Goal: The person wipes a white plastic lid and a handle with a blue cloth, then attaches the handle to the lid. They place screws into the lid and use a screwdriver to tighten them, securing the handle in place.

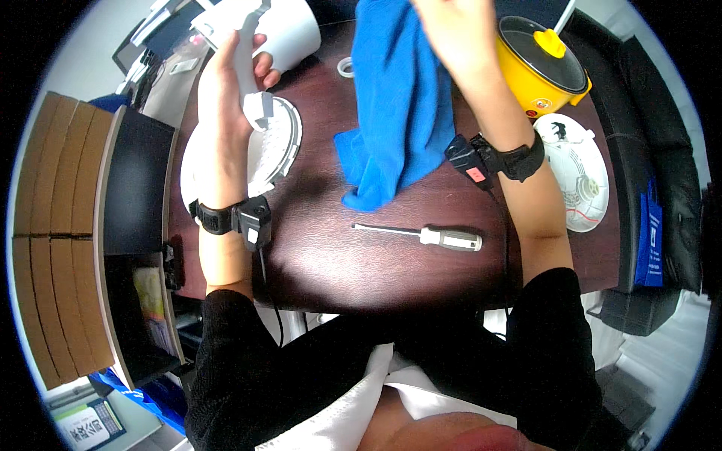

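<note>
At the upper left, my left hand (226,86) is closed around the long handle (245,64) of a white, cylinder-shaped appliance (293,34), tilted and cut off by the upper edge. Beneath my left wrist lies a round white plastic part (284,154) with a ribbed rim. My right hand (460,30) is at the top edge, its fingertips out of sight. A blue cloth (402,98) hangs down from it, the lower end reaching the table. Nearer to me rests a flat-tipped screwdriver (450,238) with a grey and white handle, touched by neither hand.
A yellow electric pot (519,79) with a dark lid stands at the table's far right. Nearer lies a white round base (583,184) with its inner side showing. A small white ring (345,68) lies left of the cloth. Cardboard boxes (56,225) line the left side.
</note>
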The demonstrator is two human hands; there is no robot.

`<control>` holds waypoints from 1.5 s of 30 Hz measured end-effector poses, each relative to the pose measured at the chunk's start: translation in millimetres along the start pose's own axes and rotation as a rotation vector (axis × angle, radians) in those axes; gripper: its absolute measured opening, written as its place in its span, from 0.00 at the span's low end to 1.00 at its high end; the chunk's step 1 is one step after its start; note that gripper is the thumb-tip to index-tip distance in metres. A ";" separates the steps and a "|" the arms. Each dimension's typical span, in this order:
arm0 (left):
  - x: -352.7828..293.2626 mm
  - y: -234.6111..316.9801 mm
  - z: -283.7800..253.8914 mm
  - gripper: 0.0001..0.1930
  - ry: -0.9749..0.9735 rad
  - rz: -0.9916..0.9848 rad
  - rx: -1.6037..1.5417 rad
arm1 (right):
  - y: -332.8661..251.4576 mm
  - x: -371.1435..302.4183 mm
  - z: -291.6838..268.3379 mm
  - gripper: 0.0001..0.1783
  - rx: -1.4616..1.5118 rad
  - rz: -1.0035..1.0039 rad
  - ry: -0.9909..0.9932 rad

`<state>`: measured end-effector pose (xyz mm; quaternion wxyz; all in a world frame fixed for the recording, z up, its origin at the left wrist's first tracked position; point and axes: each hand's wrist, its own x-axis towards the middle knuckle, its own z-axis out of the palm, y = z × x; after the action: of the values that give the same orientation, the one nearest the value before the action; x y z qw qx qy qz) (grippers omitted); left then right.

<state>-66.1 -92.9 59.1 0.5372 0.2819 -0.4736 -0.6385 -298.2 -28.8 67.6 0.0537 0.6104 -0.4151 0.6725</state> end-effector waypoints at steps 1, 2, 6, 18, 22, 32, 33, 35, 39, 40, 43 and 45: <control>3.5 -0.5 -3.3 0.19 -0.062 -0.030 -0.016 | 10.0 1.9 1.0 0.13 -0.039 -0.058 0.146; 4.2 -1.7 -3.2 0.19 -0.054 -0.029 -0.009 | 16.3 2.3 2.5 0.13 -0.067 -0.076 0.144; 8.6 -7.4 -12.3 0.17 -0.091 -0.069 0.008 | 26.5 -3.4 7.6 0.15 -0.124 0.069 -0.233; 10.0 -15.5 -20.9 0.20 -0.114 -0.255 0.219 | -25.3 -4.9 -18.0 0.32 -0.299 0.257 -0.984; -8.7 -30.0 -5.0 0.15 -0.066 -0.131 0.229 | -28.1 -15.5 -43.5 0.36 -0.381 0.326 -0.894; -44.6 -34.3 37.7 0.17 -0.351 -0.133 0.465 | -19.3 -68.2 -126.4 0.12 -0.255 0.356 -0.537; -46.2 -42.6 36.6 0.18 -0.409 -0.086 0.528 | -16.0 -73.9 -129.2 0.12 -0.237 0.373 -0.520; -44.5 -46.6 36.5 0.20 -0.524 -0.028 0.778 | -7.8 -87.6 -137.2 0.13 -0.207 0.406 -0.488; -46.4 -49.5 28.2 0.20 -0.753 0.324 1.053 | -6.0 -106.0 -127.4 0.18 -0.329 0.376 -0.440; -51.3 -47.0 27.7 0.20 -0.869 0.322 1.049 | -13.2 -105.0 -122.8 0.27 -0.466 0.276 -0.494; -68.0 -49.4 38.0 0.20 -1.088 0.322 0.995 | -31.8 -108.4 -114.1 0.33 -0.289 0.219 -0.646; -75.3 -51.2 48.0 0.21 -1.171 0.368 0.994 | -44.0 -109.3 -114.3 0.35 -0.230 0.315 -0.803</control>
<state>-109.4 -7.9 20.3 0.1087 0.0239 -0.9483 -0.2972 -334.2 118.5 4.9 -0.1473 0.7426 -0.5629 0.3315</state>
